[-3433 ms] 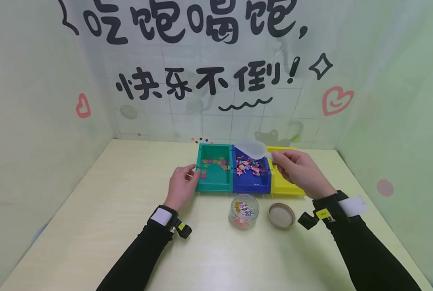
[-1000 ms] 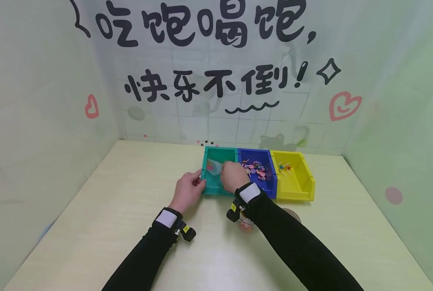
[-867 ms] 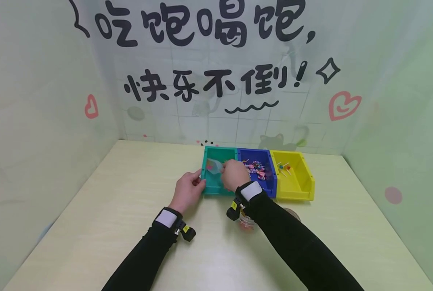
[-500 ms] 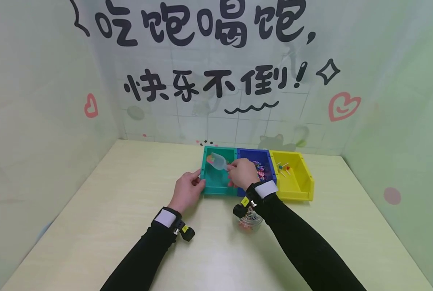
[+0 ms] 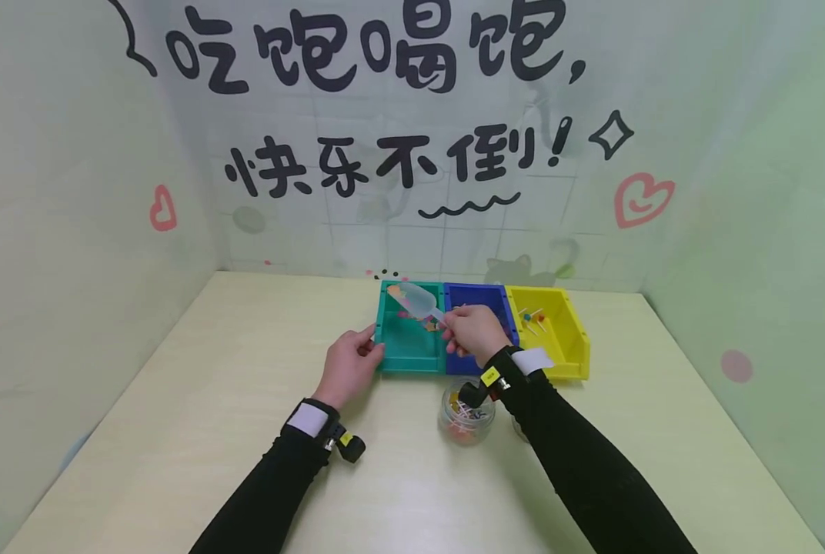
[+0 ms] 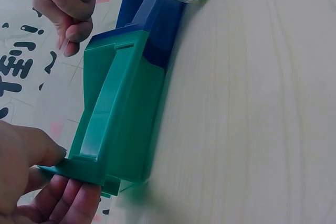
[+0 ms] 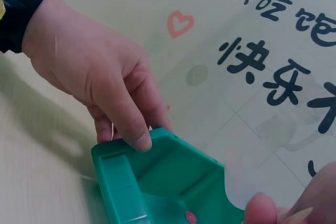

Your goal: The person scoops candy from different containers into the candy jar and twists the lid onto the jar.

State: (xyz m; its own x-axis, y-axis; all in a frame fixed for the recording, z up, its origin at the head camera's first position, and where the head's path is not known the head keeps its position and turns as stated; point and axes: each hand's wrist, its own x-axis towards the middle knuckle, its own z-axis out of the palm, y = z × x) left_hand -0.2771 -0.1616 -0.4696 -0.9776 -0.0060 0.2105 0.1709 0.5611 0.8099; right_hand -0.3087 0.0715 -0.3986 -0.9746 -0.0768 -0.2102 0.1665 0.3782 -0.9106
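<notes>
My right hand (image 5: 477, 332) pinches the handle of a clear plastic scoop (image 5: 415, 300), which hangs tilted above the green bin (image 5: 412, 356). Small orange and pink pieces lie at the scoop's tip. More colourful pieces are inside that bin; a pink one (image 7: 191, 217) shows in the right wrist view. My left hand (image 5: 346, 368) grips the bin's left wall. In the left wrist view its thumb (image 6: 47, 150) lies over the rim, with the fingers on the other side. My right hand hides most of the blue bin's (image 5: 478, 292) contents.
Right of the blue bin, a yellow bin (image 5: 566, 342) holds several small lollipop-like sticks. In front of the bins stands an uncapped glass jar (image 5: 464, 431) with mixed small pieces. My right forearm nearly hides a round lid (image 5: 519, 429). A printed backdrop rises behind.
The scoop went from above the blue bin down into the green bin, then rose with pieces in it. My right hand has drawn slightly right; my left hand keeps its grip.
</notes>
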